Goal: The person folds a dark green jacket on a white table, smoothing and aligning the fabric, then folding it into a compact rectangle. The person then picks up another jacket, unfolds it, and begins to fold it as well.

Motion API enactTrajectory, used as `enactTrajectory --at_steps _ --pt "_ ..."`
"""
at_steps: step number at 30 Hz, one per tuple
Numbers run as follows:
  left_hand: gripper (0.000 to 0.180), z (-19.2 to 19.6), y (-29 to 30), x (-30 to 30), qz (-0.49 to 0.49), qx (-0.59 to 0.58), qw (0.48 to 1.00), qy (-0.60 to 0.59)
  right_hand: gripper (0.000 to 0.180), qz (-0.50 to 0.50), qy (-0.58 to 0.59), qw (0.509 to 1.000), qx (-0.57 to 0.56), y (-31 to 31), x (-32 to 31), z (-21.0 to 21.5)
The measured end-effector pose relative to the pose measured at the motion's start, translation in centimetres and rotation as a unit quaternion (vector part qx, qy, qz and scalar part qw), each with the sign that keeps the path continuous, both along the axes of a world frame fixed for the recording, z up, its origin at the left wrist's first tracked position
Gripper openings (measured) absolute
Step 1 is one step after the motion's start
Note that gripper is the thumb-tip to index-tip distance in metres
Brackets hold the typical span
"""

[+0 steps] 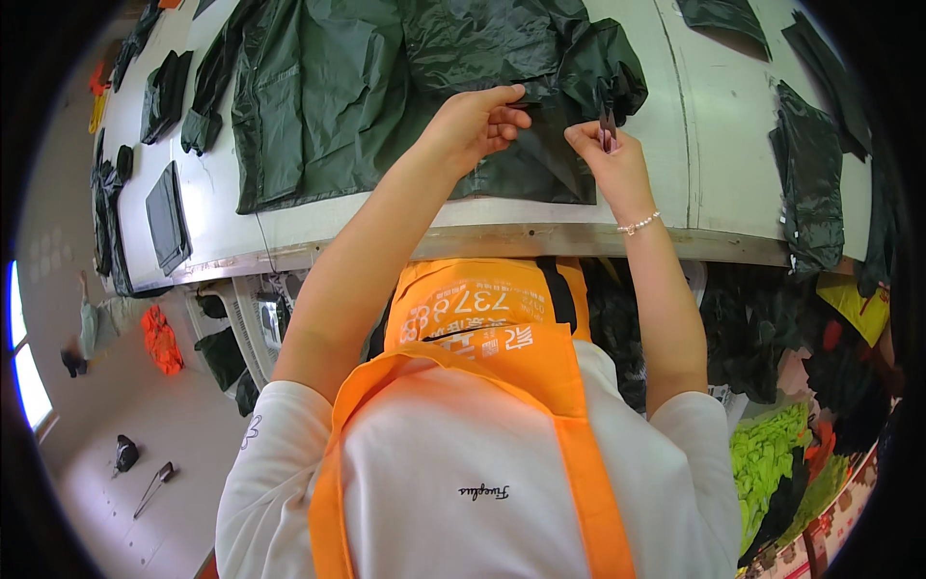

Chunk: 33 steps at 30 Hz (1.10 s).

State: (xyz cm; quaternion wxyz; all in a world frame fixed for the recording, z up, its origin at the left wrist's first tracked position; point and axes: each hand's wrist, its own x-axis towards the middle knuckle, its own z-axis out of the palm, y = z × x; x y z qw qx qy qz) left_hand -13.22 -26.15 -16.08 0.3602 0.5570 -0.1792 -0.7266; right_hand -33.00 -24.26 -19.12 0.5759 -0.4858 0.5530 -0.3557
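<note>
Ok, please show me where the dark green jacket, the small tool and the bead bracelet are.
dark green jacket [318, 96], head view, on its flat body panel.
small tool [608, 130], head view, on its handles in the right hand.
bead bracelet [639, 225], head view, on the beads at the wrist.

- You wear a white short-sleeved shirt [463, 482] with small dark script on it.
- Your orange apron [502, 357] has broad straps and white printing.
- A pearl-like bead bracelet [639, 225] circles your right wrist.

A dark green raincoat [338, 87] lies spread flat (glossy, creased) on the white table, 1 edge pinched up.
</note>
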Motion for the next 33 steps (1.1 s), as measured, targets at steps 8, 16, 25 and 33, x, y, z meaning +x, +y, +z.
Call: enactTrajectory --at_steps 8,16,25,33 --pt "0.025 -2.8 5.3 4.2 -0.189 -0.095 0.922 -0.323 0.023 -0.169 -0.037 0.983 -0.065 -1.4 -4.5 -3.3" --pt "0.043 -2.5 10.7 5.9 -0.201 -0.07 0.766 -0.606 0.061 -0.134 -0.035 0.989 -0.048 -7.1 -4.8 -6.6" --pt "0.051 -0.4 1.4 -1.4 0.052 -0.349 0.89 -0.288 0.014 -0.065 -0.344 0.93 0.112 -0.6 0.1 -1.8" --pt "0.022 1.3 4.1 0.6 -0.083 -0.293 0.925 -0.228 0.047 -0.069 -0.179 0.981 -0.029 1.6 -4.9 1.1"
